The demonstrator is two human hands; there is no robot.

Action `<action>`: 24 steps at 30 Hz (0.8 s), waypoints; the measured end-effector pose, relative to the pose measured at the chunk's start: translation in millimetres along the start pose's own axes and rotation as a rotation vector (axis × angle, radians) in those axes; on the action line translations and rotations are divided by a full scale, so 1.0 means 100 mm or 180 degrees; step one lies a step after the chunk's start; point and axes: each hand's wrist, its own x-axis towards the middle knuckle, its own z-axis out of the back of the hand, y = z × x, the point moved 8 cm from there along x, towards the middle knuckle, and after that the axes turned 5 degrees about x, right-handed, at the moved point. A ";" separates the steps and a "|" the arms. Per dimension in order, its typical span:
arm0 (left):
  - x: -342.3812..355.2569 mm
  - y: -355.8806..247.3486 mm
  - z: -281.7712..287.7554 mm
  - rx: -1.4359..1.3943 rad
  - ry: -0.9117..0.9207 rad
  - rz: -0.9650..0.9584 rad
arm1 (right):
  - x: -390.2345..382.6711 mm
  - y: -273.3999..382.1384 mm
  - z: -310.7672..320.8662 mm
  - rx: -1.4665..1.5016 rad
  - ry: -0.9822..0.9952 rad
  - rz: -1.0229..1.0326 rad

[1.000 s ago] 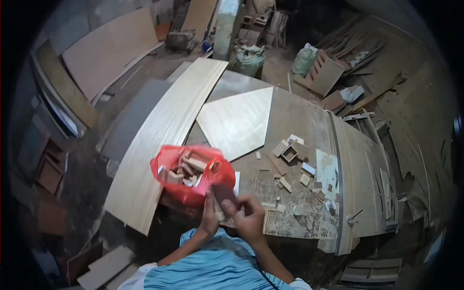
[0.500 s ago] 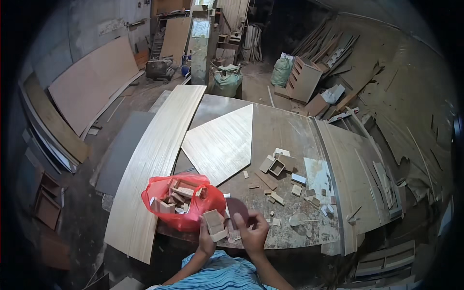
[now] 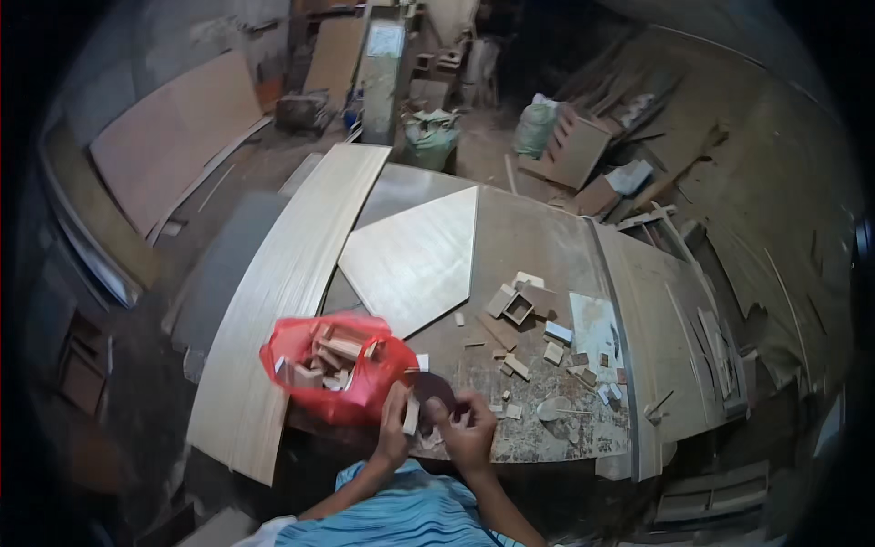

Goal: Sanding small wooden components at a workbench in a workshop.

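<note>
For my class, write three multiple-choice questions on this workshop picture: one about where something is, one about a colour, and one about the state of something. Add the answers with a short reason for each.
1. Where does the bag of wooden offcuts lie?
A. on the floor by the far wall
B. on the workbench, left of the person's hands
C. on the right end of the bench

2. What colour is the bag?
A. red
B. green
C. white

3. What is the left hand doing?
A. resting flat on the bench
B. hanging at the person's side
C. holding a small wooden piece

Answers:
1 B, it sits on the bench's near edge beside the left hand.
2 A, its plastic is bright red.
3 C, its fingers close around the pale piece, with the right hand close by.
</note>
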 end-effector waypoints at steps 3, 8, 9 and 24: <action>0.13 0.03 -0.18 -0.2495 0.0515 0.1351 | 0.01 -0.01 0.08 0.0467 -0.0243 -0.0194; 0.11 0.21 -0.22 -0.2686 0.0396 0.1109 | 0.14 0.03 -0.04 0.0100 0.0146 0.0028; 0.10 0.20 -0.17 -0.2793 0.0464 0.1309 | 0.21 -0.04 0.07 -0.0273 -0.0044 0.0137; 0.82 1.03 1.16 0.1055 0.0123 0.0411 | -0.18 -0.70 0.65 -0.0522 -0.0357 -0.0282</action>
